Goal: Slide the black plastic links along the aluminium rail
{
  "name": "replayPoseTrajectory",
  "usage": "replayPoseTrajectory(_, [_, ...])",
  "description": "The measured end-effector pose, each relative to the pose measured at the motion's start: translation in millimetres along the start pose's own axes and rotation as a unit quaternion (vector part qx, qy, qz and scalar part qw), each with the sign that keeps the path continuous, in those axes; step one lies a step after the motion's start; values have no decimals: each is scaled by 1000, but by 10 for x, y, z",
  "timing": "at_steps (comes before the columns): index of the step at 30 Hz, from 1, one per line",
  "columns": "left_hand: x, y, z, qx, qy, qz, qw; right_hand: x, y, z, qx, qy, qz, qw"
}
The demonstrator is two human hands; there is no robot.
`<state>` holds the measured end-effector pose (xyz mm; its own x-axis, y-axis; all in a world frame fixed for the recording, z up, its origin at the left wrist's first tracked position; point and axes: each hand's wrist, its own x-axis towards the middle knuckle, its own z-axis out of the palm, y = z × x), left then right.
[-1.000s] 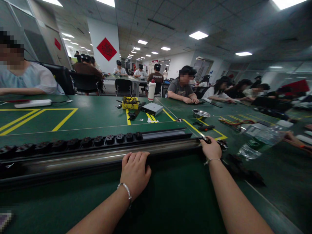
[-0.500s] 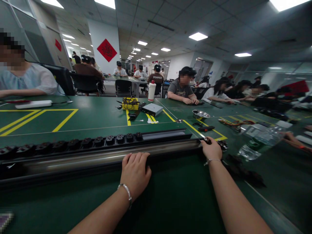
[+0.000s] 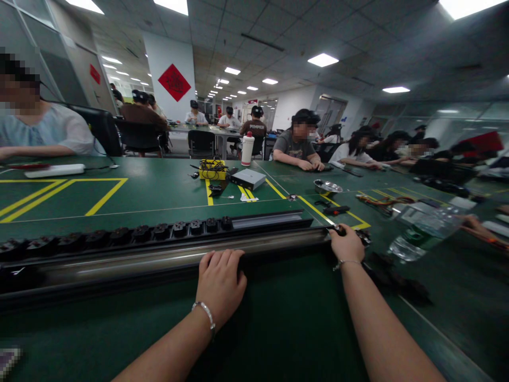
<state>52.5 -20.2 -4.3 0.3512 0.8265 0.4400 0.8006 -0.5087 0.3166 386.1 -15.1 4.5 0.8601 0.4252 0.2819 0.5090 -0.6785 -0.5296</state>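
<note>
Dark green table [image 3: 286, 329], blurred-out item [image 3: 8, 362] at lower left corner, too pixelated to identify. Left hand [image 3: 220, 278], beaded bracelet at wrist: fingers together, hooked over the near edge of a long black channel [image 3: 139, 261], thumb on the near side, so narrow and holding that edge. Right hand [image 3: 347, 244], thin bracelet: curled at the channel's right end, small dark part by the fingertips; can't tell whether it grips that part or just the channel end.

Channel lies crosswise on the table in front of the person, shiny metallic inside, left end running out of view. Black strip [image 3: 268, 218] just behind it, roughly parallel, with a row of black round modules [image 3: 121, 235] along its left and middle; right stretch shows a pale inner face.

Right of the right hand: dark parts [image 3: 397, 278], details lost in shadow, then a clear plastic bottle [image 3: 421, 236], tilted in view. Beyond: coloured wires [image 3: 385, 199], metal bowl [image 3: 327, 187], grey box [image 3: 248, 178], yellow box [image 3: 212, 168] with black cable heaped on it, white bottle [image 3: 247, 150] with red cap, upright. White bar [image 3: 54, 170] far left.

Across the table, a person in a grey shirt [image 3: 296, 144]; farther back, a red diamond sign [image 3: 174, 83] on a pillar.
</note>
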Motion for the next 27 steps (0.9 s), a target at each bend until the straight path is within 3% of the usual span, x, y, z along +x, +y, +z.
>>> replayPoseTrajectory(27, [1, -3, -14, 1, -3, 2, 1000, -15, 2, -14, 5, -3, 10, 1000])
